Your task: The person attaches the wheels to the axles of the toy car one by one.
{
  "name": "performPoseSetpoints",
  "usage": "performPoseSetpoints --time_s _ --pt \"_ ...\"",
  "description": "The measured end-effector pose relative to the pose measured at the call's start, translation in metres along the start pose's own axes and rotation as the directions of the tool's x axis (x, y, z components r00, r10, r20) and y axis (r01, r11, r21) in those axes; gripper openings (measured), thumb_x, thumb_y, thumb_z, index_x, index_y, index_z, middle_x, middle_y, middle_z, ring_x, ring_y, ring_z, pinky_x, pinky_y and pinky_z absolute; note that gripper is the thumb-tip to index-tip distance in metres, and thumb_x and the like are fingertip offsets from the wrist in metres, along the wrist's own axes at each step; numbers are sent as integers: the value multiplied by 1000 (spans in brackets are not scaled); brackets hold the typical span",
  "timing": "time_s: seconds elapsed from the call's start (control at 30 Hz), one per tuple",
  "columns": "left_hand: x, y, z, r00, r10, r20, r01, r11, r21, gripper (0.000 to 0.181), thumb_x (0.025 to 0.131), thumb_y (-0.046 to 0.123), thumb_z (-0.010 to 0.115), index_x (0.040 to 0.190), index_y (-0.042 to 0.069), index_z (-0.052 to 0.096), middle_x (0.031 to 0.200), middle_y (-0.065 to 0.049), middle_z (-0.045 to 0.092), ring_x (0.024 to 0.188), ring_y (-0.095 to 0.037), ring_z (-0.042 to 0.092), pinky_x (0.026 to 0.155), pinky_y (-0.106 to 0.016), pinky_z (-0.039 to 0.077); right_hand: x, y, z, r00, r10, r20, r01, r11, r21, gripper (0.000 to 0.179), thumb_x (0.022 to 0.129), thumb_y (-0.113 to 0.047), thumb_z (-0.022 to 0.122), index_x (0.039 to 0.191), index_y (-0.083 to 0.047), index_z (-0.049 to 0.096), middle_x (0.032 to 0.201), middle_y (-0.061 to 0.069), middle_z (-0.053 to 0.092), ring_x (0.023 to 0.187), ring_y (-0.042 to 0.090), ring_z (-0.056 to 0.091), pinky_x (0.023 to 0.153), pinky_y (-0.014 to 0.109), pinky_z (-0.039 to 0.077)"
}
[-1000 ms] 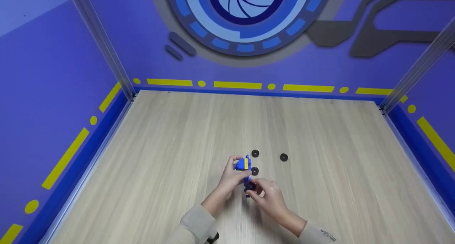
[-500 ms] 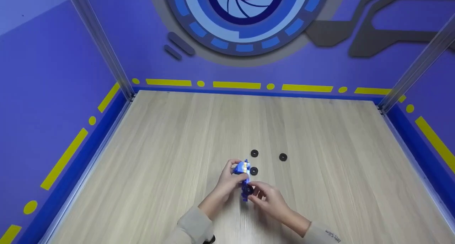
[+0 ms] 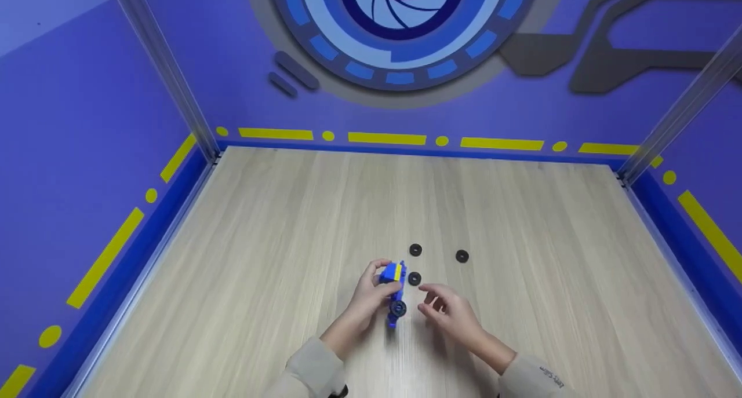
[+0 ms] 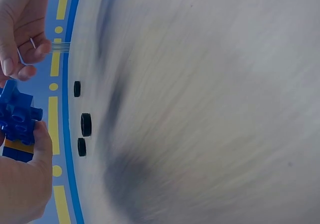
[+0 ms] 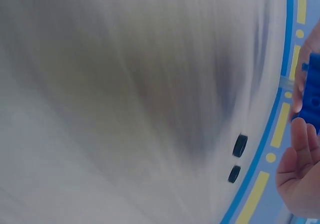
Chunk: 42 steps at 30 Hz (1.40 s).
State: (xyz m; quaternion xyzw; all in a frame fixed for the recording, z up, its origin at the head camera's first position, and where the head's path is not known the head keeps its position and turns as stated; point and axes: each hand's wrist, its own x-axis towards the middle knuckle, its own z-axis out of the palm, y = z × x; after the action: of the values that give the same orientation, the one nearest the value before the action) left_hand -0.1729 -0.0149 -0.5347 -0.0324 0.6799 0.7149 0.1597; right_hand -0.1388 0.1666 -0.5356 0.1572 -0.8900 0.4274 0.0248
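Note:
My left hand [image 3: 366,296] grips a blue toy car [image 3: 392,272] with a yellow stripe, thumb across its side. A black tyre [image 3: 398,309] sits on the side of the car's near end, facing right. Just right of the car, my right hand [image 3: 456,317] holds nothing; its fingers are loosely bent and apart from the car. In the left wrist view, the blue underside with round pegs [image 4: 19,115] shows above the left thumb. The right wrist view catches the car [image 5: 312,91] only in part, at its edge, above the right fingertips [image 5: 298,126].
Three loose black tyres lie flat on the wooden table [image 3: 301,230]: a near tyre [image 3: 414,278] beside the car, a far tyre [image 3: 415,249] behind it, and another tyre [image 3: 462,256] further right. Blue panels [image 3: 371,111] with yellow dashes wall the table's back and sides.
My right hand has let go of the tyre at the car's near end and drawn away to the right. The left hand has shifted slightly left and nearer with the toy car.

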Motion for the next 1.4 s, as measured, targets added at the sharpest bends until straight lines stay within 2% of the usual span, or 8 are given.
performPoseSetpoints --time_s 0.2,0.4,0.57,0.7,0.97,1.13,1.4 --pt "1 -1 -1 1000 -7 3 7 1000 -8 53 78 14 59 126 14 37 113 -15 54 88 -19 57 75 -35 48 4 9 -2 999 28 -41 -28 1000 -1 28 79 -14 64 104 -3 59 83 3 58 64 3 49 55 17 43" --pt "1 -1 -4 1000 -15 -1 15 999 -50 55 77 12 58 127 13 36 107 -13 58 81 -17 58 71 -31 47 7 15 -1 994 96 -50 -95 995 6 29 79 -15 64 105 -5 59 88 6 58 66 4 50 56 18 43" --pt "1 -1 -5 1000 -25 -3 24 998 -64 54 78 13 57 127 14 35 110 -15 57 82 -19 60 70 -29 47 11 21 0 988 137 -65 -136 991 18 28 79 -13 64 105 -6 59 91 9 58 67 7 52 56 18 44" --pt "1 -1 -5 1000 -24 2 25 996 -89 55 78 12 57 128 12 33 110 -18 57 82 -20 61 69 -27 48 15 25 2 983 162 -85 -161 987 11 28 78 -13 64 105 -8 60 92 9 58 69 9 52 59 19 44" --pt "0 -1 -7 999 -35 -9 34 994 -105 55 79 11 57 128 10 34 108 -14 58 82 -19 61 69 -27 48 22 32 7 975 196 -107 -195 981 17 28 78 -13 65 104 -6 60 92 6 58 68 9 51 58 19 42" --pt "0 -1 -9 999 -30 12 31 993 -114 57 77 11 59 128 9 33 107 -14 58 78 -15 60 69 -27 47 27 34 9 973 212 -94 -212 977 14 28 78 -13 63 105 -6 60 95 7 57 69 10 50 58 20 42" --pt "0 0 -9 994 -67 82 78 988 -131 68 74 15 63 132 14 27 113 -13 53 81 -16 59 69 -29 48 34 35 14 972 213 -96 -220 973 -64 26 77 -13 64 101 -5 61 94 6 55 71 10 49 61 22 41"
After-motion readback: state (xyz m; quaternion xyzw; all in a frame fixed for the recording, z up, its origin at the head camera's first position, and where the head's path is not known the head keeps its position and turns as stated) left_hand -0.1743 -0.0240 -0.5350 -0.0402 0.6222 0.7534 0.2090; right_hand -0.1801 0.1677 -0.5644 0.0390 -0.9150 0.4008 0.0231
